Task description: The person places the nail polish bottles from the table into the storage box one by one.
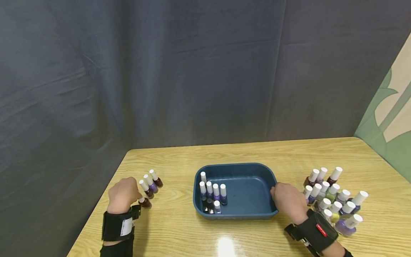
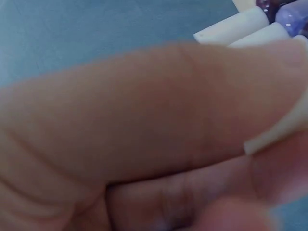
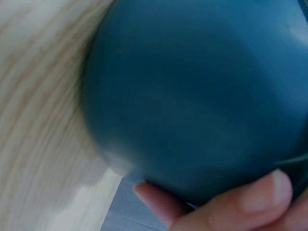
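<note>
My left hand (image 1: pixel 124 192) is at the left of the table, with thumb and fingers pinching the white cap (image 2: pixel 281 126) of a dark nail polish bottle (image 1: pixel 146 203). Just beyond it, three more bottles lie in a slanted row, a purple nail polish bottle (image 1: pixel 153 187) between two dark ones. My right hand (image 1: pixel 290 201) grips the right end of a dark blue tray (image 1: pixel 236 165), its thumb (image 3: pixel 262 195) at the rim in the right wrist view. Several white-capped bottles (image 1: pixel 216 192) are grouped at the tray's left end; the rest of its floor shows bare.
To the right of my right hand stands a cluster of several nail polish bottles (image 1: pixel 334 196) in purple, yellow, green and dark shades, close to my wrist. A dark grey cloth (image 1: pixel 205 78) hangs behind the wooden table (image 1: pixel 173 228).
</note>
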Demonstrator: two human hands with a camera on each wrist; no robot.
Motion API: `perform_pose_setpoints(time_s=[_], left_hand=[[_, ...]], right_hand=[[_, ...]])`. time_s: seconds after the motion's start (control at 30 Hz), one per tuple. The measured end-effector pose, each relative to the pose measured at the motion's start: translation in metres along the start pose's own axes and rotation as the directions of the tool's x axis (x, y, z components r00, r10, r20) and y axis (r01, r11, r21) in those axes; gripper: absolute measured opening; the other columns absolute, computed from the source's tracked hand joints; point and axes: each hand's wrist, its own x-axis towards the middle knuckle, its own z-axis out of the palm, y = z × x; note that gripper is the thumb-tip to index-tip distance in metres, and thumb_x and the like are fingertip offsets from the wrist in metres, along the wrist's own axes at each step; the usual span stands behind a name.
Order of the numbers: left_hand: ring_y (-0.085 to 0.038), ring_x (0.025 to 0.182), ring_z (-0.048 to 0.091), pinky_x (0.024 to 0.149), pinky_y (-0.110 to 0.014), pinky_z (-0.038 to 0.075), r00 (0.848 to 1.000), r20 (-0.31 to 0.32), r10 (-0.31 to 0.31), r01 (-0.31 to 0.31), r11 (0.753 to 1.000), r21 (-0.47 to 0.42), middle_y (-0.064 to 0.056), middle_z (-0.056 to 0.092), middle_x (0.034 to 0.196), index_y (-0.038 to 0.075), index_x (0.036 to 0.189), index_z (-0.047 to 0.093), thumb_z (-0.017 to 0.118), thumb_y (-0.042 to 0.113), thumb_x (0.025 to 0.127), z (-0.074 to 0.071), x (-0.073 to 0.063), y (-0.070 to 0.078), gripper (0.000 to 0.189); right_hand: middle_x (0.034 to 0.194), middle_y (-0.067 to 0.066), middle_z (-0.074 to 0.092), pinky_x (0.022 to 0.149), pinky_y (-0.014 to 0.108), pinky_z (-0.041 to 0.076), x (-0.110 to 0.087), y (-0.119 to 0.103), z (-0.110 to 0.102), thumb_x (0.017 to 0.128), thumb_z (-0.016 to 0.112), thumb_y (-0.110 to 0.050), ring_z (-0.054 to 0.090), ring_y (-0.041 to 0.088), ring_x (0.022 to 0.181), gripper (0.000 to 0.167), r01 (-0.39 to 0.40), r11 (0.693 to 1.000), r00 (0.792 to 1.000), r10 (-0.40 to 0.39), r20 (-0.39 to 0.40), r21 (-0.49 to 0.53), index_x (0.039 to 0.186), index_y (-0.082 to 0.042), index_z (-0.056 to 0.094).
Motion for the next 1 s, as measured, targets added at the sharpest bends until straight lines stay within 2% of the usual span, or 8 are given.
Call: perform_pose_setpoints(time_s=[0.17,0.4,0.57,0.7,0.77,0.83,0.9,1.0], left_hand=[[-0.016,0.052,0.042,0.046,-0.031,0.033,0.998,-0.051,0.02,-0.021,1.0,-0.021,0.0,0.042,0.055,0.012,0.052,0.044,0.069,0.012,0.074,-0.008,-0.012,0.004,0.034],[-0.015,0.053,0.04,0.046,-0.029,0.029,0.988,-0.141,0.061,-0.067,0.997,-0.035,0.002,0.039,0.055,0.014,0.054,0.051,0.069,0.015,0.078,-0.018,-0.028,0.012,0.03],[-0.012,0.05,0.031,0.046,-0.026,0.022,0.972,-0.198,0.123,-0.134,0.99,-0.043,0.004,0.029,0.054,0.016,0.051,0.039,0.069,0.014,0.079,-0.019,-0.03,0.017,0.041],[-0.011,0.049,0.029,0.047,-0.025,0.02,0.944,-0.248,0.216,-0.242,0.967,-0.077,0.005,0.031,0.052,0.014,0.057,0.052,0.07,0.015,0.079,-0.017,-0.026,0.02,0.028],[-0.012,0.049,0.033,0.048,-0.026,0.023,0.929,-0.267,0.256,-0.291,0.952,-0.099,0.004,0.042,0.054,0.013,0.067,0.063,0.07,0.015,0.079,-0.016,-0.022,0.023,0.015],[-0.011,0.05,0.041,0.049,-0.027,0.03,0.913,-0.286,0.292,-0.336,0.935,-0.116,0.005,0.051,0.056,0.012,0.075,0.067,0.069,0.015,0.08,-0.015,-0.019,0.027,0.006],[-0.009,0.051,0.048,0.053,-0.027,0.037,0.906,-0.287,0.312,-0.362,0.921,-0.14,0.005,0.06,0.061,0.013,0.082,0.07,0.069,0.015,0.081,-0.015,-0.017,0.034,0.003],[-0.007,0.049,0.055,0.052,-0.027,0.045,0.91,-0.257,0.324,-0.382,0.897,-0.223,0.002,0.065,0.064,0.012,0.089,0.07,0.067,0.014,0.082,-0.019,-0.014,0.045,0.008]], right_hand=[[0.055,0.01,0.049,0.042,0.035,0.033,0.0,0.0,0.0,0.091,0.045,-0.015,0.049,0.024,0.047,0.036,-0.002,1.0,1.0,0.002,0.002,0.002,0.057,-0.007,0.049],[0.056,0.011,0.05,0.042,0.036,0.034,0.0,0.0,-0.001,0.091,0.046,-0.015,0.05,0.024,0.048,0.035,-0.002,1.0,1.0,0.002,0.003,-0.001,0.058,-0.007,0.05],[0.057,0.011,0.052,0.043,0.037,0.035,0.0,0.0,-0.002,0.091,0.045,-0.015,0.051,0.025,0.049,0.035,-0.006,1.0,1.0,0.006,0.012,0.003,0.058,-0.006,0.05],[0.059,0.011,0.053,0.043,0.037,0.036,0.0,0.0,-0.002,0.091,0.045,-0.016,0.052,0.025,0.05,0.035,-0.017,1.0,1.0,0.017,0.022,0.008,0.059,-0.007,0.051],[0.059,0.011,0.053,0.043,0.037,0.036,0.0,0.0,-0.003,0.092,0.045,-0.016,0.053,0.025,0.051,0.035,-0.023,1.0,0.999,0.023,0.026,0.012,0.058,-0.007,0.051],[0.059,0.012,0.054,0.043,0.038,0.036,0.0,0.0,-0.003,0.091,0.045,-0.016,0.053,0.025,0.051,0.035,-0.024,1.0,0.999,0.023,0.022,0.014,0.059,-0.007,0.051],[0.059,0.012,0.055,0.043,0.039,0.036,0.0,0.0,-0.003,0.091,0.045,-0.016,0.054,0.026,0.051,0.034,-0.015,1.0,1.0,0.015,0.011,0.017,0.058,-0.006,0.052],[0.059,0.012,0.055,0.042,0.039,0.037,0.0,0.0,-0.002,0.09,0.046,-0.015,0.055,0.027,0.051,0.034,0.0,1.0,1.0,0.0,-0.008,0.018,0.059,-0.005,0.053]])
